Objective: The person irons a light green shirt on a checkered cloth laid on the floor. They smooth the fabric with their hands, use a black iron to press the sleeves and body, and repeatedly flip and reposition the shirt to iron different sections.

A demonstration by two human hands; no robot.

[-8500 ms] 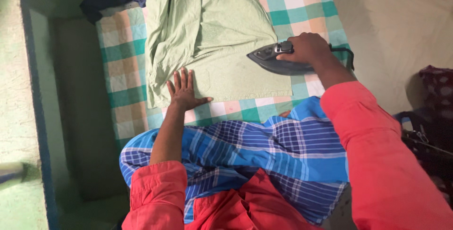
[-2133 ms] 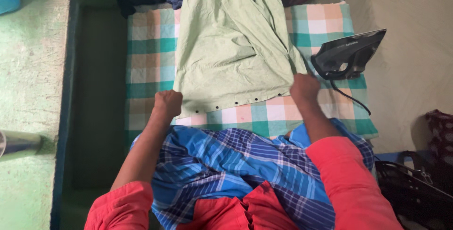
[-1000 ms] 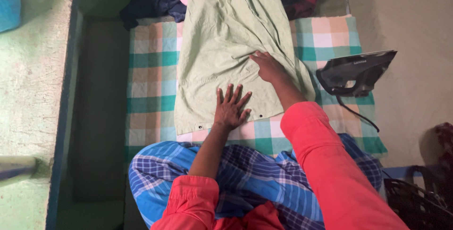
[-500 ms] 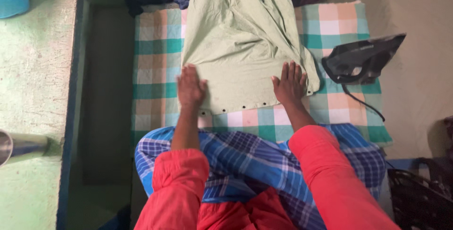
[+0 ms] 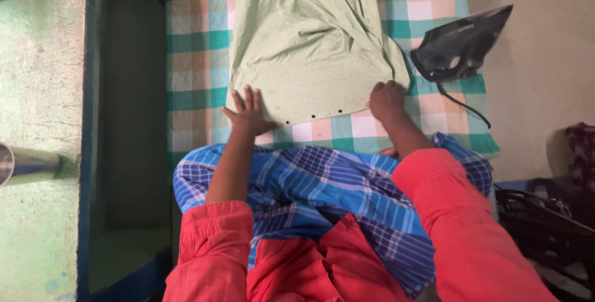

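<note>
Shirt (image 5: 310,48), pale green, on checked cloth (image 5: 192,73), top cut off. Our left hand (image 5: 249,114) lies flat, fingers spread, on its hem; right hand (image 5: 387,99) curls there, grasp unclear. Iron (image 5: 462,45) stands right.

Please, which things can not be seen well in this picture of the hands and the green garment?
- Green garment: far part cut off by the top edge.
- Right hand: fingers curled at the hem, grip unclear.
- Left hand: palm faces down, hidden.
- Iron: soleplate faces away; cord runs behind the red sleeve.
</note>
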